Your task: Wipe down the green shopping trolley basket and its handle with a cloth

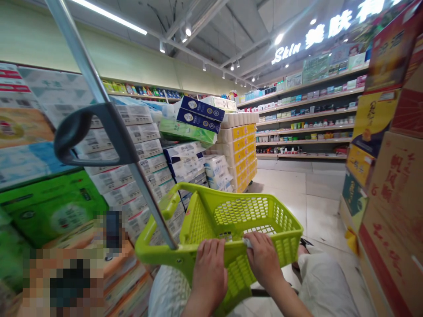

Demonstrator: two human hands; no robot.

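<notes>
Left hand (210, 264): fingers closed over near rim of lime-green perforated plastic basket (235, 250)
Right hand (262, 259): fingers curled over same rim

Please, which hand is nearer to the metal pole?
The left hand. It holds the green basket by its rim, near the foot of the metal pole; the right hand holds the same rim, farther away.

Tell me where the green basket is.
The green basket is in the lower middle of the head view, right of the white stacked packs, with the left hand and right hand on its near rim.
</notes>
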